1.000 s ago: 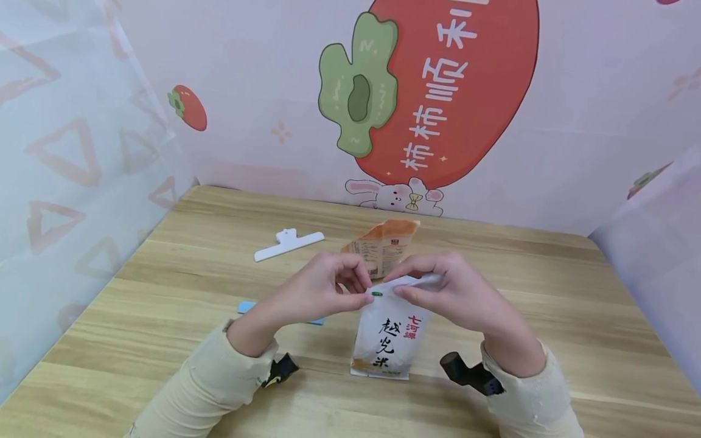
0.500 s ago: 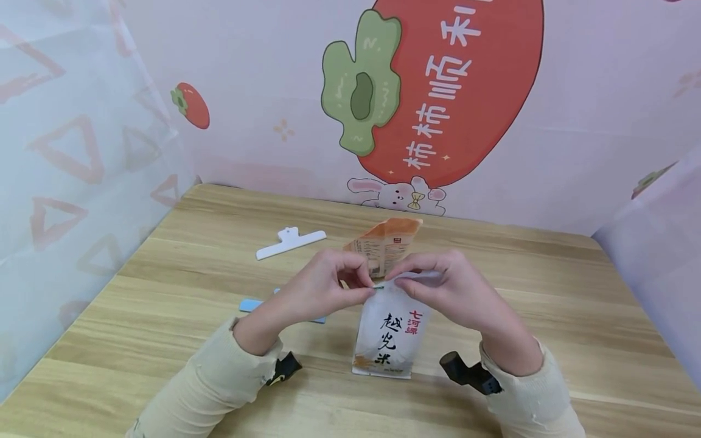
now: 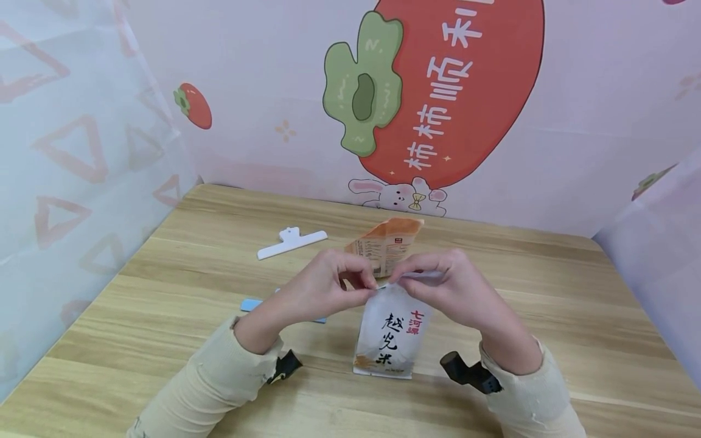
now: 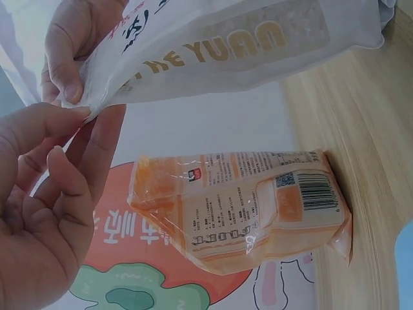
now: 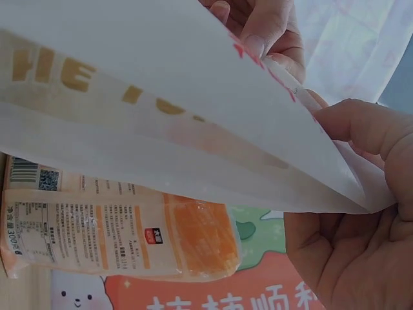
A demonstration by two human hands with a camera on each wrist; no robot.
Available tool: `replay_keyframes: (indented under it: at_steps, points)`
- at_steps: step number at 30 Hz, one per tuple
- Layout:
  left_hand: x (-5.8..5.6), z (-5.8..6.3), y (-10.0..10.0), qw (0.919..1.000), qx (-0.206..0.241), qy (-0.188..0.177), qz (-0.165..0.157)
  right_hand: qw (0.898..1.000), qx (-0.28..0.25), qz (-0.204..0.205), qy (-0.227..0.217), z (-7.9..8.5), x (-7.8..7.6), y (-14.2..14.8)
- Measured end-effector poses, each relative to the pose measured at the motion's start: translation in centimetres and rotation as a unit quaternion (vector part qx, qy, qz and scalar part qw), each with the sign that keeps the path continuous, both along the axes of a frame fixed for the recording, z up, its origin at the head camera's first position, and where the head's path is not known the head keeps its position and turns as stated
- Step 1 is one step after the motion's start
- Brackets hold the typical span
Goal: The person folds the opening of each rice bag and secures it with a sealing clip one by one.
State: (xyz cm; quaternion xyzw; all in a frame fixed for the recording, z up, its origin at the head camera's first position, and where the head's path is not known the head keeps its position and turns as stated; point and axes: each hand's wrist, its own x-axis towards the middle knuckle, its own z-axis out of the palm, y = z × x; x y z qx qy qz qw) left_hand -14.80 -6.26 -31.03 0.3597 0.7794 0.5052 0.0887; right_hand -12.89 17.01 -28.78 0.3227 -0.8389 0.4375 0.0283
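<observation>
White and plastic, with black and red characters down its front, a narrow pouch [image 3: 387,334] stood upright on the pale wood-grain table [image 3: 558,298], between the person's forearms. The left hand [image 3: 331,283] pinched its top edge near the left corner between thumb and bent fingers. The right hand [image 3: 451,289] pinched the same edge farther right, its thumb on the printed face and its fingers behind; the two sets of fingertips were near each other. Gold letters ran along the pouch's side in both wrist views. Just behind it, standing on the table, was an orange and cream plastic packet [image 3: 386,237] bearing small print and a barcode. To the left of that packet lay a white clip with a long straight bar [image 3: 292,243], apart from both hands. A light blue flat object [image 3: 251,305] lay partly hidden by the left forearm. Cream sleeves [image 3: 219,371] covered the forearms.
</observation>
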Motion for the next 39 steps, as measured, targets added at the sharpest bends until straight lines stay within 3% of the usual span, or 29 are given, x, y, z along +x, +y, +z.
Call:
replay_keyframes:
  at_steps: [14,21,39]
  points:
    - [-1.4,-0.1,-0.1,0.9974,-0.005,-0.046,-0.055,1.0,-0.009,0.027,0.002,-0.1,-0.1,0.4]
    - [-2.0,-0.2,0.0,0.9953,-0.032,-0.042,-0.08,0.999,-0.009,0.036,0.001,-0.2,-0.1,0.4]
    - [-1.6,0.0,0.6,0.9962,-0.05,-0.028,-0.066,0.999,-0.002,0.039,0.014,0.2,0.0,0.5]
